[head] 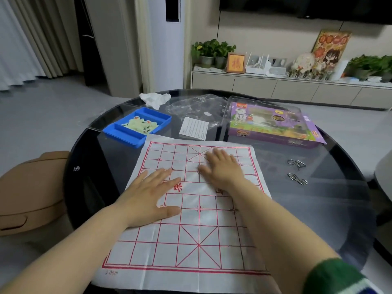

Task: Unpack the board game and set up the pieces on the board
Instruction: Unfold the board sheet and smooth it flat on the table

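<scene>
the xiangqi board sheet (201, 230) lies unfolded on the round glass table (307, 209), and both hands press on it. the left hand (152, 194) rests at 9 o'clock from the sheet's middle, fingers straight and a little spread. the right hand (222, 168) lies toward 12 o'clock, fingers straight and close together. neither holds anything. i judge the step in hand is smoothing the creases. the pale green pieces (141, 124) are heaped in the middle compartment of the blue tray (125, 137), at 11 o'clock from the sheet. the next move probably calls for reaching there and pinching 1 piece at a time, without shifting the thin sheet.
</scene>
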### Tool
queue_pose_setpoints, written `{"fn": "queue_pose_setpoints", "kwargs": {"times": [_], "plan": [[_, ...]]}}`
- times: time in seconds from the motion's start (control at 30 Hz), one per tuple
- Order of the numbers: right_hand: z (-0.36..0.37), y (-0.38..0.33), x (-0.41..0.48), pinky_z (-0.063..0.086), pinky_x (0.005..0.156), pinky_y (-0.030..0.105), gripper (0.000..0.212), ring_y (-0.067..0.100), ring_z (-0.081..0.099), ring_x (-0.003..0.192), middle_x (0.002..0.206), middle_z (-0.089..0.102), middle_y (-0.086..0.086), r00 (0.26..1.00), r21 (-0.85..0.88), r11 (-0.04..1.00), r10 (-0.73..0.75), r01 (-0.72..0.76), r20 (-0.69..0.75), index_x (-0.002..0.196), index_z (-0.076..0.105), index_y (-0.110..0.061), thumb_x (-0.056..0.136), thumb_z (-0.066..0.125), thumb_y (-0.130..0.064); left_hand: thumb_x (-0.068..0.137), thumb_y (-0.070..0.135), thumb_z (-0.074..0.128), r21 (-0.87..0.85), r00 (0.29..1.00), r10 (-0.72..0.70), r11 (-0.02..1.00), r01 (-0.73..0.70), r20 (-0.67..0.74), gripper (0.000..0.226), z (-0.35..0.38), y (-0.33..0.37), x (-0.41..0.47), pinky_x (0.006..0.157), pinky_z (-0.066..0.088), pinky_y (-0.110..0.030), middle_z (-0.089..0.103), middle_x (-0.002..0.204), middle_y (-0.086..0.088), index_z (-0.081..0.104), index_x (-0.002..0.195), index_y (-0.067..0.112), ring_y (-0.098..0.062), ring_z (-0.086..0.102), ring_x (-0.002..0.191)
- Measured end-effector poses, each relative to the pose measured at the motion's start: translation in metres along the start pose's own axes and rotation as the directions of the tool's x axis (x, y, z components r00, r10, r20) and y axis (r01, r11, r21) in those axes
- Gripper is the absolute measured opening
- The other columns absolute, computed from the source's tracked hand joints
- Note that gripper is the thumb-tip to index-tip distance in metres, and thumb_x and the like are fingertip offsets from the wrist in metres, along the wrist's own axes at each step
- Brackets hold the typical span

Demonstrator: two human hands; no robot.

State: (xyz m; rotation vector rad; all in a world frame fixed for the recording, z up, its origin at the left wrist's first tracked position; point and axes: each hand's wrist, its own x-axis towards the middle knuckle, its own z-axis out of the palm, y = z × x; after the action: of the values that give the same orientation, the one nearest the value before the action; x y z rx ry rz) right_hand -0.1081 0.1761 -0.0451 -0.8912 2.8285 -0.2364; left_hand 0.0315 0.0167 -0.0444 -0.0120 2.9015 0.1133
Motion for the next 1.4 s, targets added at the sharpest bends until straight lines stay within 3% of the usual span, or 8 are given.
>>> {"fn": "queue_pose_setpoints", "kwargs": {"times": [0.07,0.23,0.37,0.53,0.7,1.13,1.27,1.4], "plan": [[-0.009,0.025,0.009,0.0,0.115,0.037,0.063,0.019,0.0,0.143,0.156,0.002,0.004,0.996,-0.012,0.997,0.081,-0.081,0.023,0.146,0.012,-0.017,0.094,0.025,-0.05,0.047,0.092,0.0,-0.003,1.0,0.004,1.0,-0.004,0.004,0.104,0.002,-0.002,0.001,0.108,-0.013,-0.031,-0.02,0.151,0.012,-0.01,0.139,0.044,-0.009,-0.019,0.139],[-0.017,0.063,0.017,0.001,0.116,0.036,0.064,0.019,0.002,0.144,0.156,0.003,0.006,0.981,-0.012,0.981,0.194,-0.195,-0.017,0.146,0.013,-0.014,0.095,0.026,-0.049,0.056,0.09,0.023,-0.081,0.989,-0.145,0.987,0.142,-0.041,0.106,0.003,-0.002,0.003,0.109,-0.015,-0.034,-0.026,0.15,0.008,-0.016,0.14,0.039,-0.009,-0.026,0.135],[-0.018,0.065,0.014,-0.003,0.116,0.037,0.06,0.02,0.0,0.144,0.156,0.002,0.007,0.958,-0.031,0.958,0.284,-0.285,-0.032,0.146,0.011,-0.013,0.096,0.022,-0.044,0.021,0.095,-0.015,-0.11,0.992,-0.124,0.987,0.12,-0.027,0.134,0.002,0.0,0.004,0.106,-0.016,-0.029,-0.024,0.15,0.008,-0.016,0.141,0.036,-0.01,-0.022,0.138],[-0.02,0.025,0.001,-0.003,0.115,0.036,0.058,0.022,-0.005,0.143,0.155,-0.004,0.008,0.976,-0.057,0.986,0.148,-0.159,-0.157,0.146,0.005,-0.016,0.097,0.025,-0.04,0.064,0.084,0.024,-0.117,0.989,-0.15,0.982,0.15,0.01,0.101,0.002,0.012,0.009,0.11,-0.015,-0.032,-0.024,0.151,0.006,-0.014,0.142,0.033,-0.011,-0.023,0.137],[0.006,-0.026,-0.014,-0.005,0.115,0.035,0.061,0.017,-0.005,0.143,0.156,-0.002,0.001,0.993,-0.029,0.993,-0.117,0.117,0.021,0.146,0.006,-0.024,0.095,0.026,-0.049,0.078,0.073,0.033,-0.105,0.986,-0.166,0.981,0.163,-0.022,0.089,0.003,0.021,0.014,0.11,-0.014,-0.033,-0.022,0.151,0.005,-0.01,0.144,0.031,-0.012,-0.022,0.138],[0.007,0.001,-0.016,-0.008,0.115,0.036,0.065,0.015,-0.01,0.143,0.156,-0.007,-0.003,0.996,-0.045,0.996,-0.081,0.083,0.035,0.146,0.003,-0.028,0.091,0.019,-0.059,0.091,0.057,0.026,-0.145,0.953,-0.296,0.948,0.284,-0.067,0.068,-0.028,-0.008,0.098,0.114,-0.001,-0.039,-0.002,0.155,-0.002,0.005,0.146,0.022,-0.019,-0.004,0.142],[0.006,0.001,-0.015,-0.01,0.113,0.035,0.108,0.015,-0.012,0.143,0.155,-0.009,-0.004,0.995,-0.055,0.994,-0.098,0.099,0.026,0.145,-0.001,-0.03,0.05,-0.02,-0.078,0.092,0.055,0.024,-0.13,0.923,-0.366,0.927,0.351,-0.118,0.068,-0.028,-0.021,0.119,0.114,-0.001,-0.039,-0.001,0.155,-0.003,0.004,0.146,0.018,-0.02,-0.004,0.142],[0.008,0.004,-0.011,-0.01,0.113,0.034,0.115,0.014,-0.012,0.142,0.155,-0.01,-0.005,0.994,-0.048,0.993,-0.103,0.104,0.031,0.145,-0.001,-0.03,0.044,-0.021,-0.081,0.095,0.047,0.027,-0.181,0.921,-0.351,0.93,0.32,-0.172,0.06,-0.028,-0.021,0.119,0.114,0.001,-0.038,0.01,0.154,-0.002,0.015,0.145,0.017,-0.019,0.005,0.142]]}}
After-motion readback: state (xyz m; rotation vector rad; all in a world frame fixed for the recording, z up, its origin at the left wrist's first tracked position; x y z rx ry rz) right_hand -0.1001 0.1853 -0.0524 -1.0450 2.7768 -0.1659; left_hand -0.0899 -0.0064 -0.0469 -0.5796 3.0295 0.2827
